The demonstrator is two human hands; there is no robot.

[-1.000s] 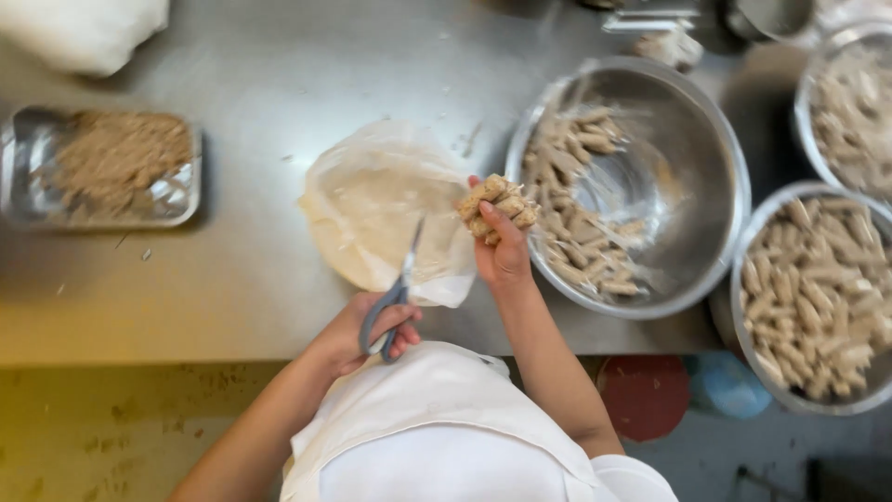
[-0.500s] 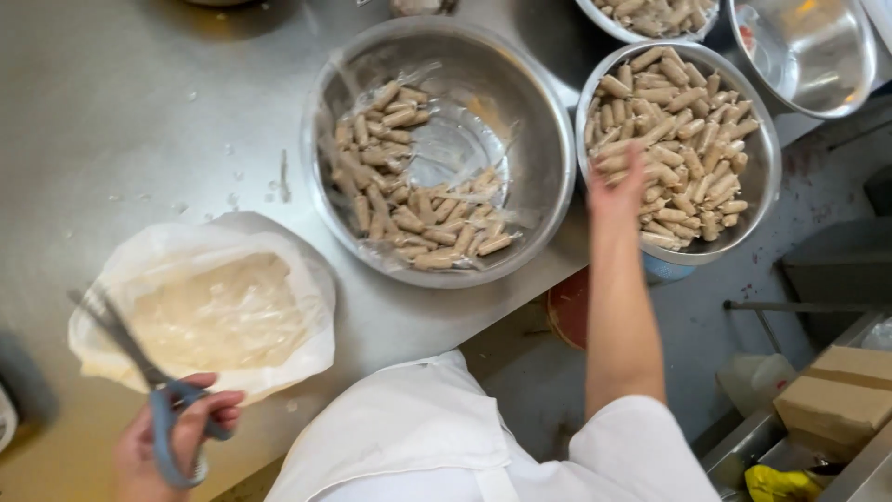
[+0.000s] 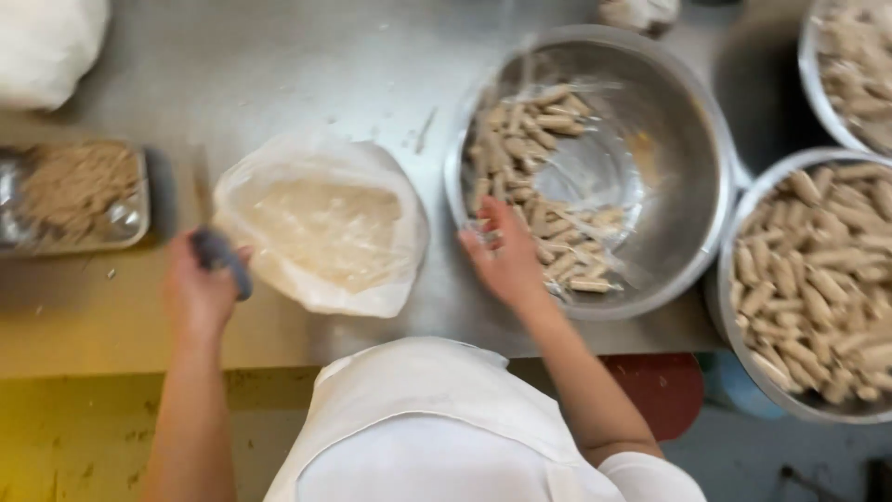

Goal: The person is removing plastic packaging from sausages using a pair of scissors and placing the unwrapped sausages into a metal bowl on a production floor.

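Head view, blurred by motion: I see my left hand [image 3: 200, 293] at about eight o'clock, fingers closed around the blue-grey handle of a pair of scissors [image 3: 221, 258], the blades hard to make out. Just beside it, toward the centre, a clear plastic bag [image 3: 321, 223] lies open on the steel table [image 3: 279, 65] with a pale, flat mass inside. My right hand [image 3: 506, 265] sits at the near rim of the big steel bowl [image 3: 692, 177] at about one o'clock, fingers loosely spread over crumpled clear film and the short tan cylinder pieces [image 3: 520, 139] lying in it; I cannot tell whether they grip anything. A second steel bowl [image 3: 734, 307] at three o'clock is heaped with the same pieces, touching the first bowl's rim. A third bowl [image 3: 813, 74] shows at the two o'clock corner. At nine o'clock a shallow metal tray [image 3: 139, 218] holds brown crumbs. A white bundle [image 3: 46, 46] lies at ten o'clock.
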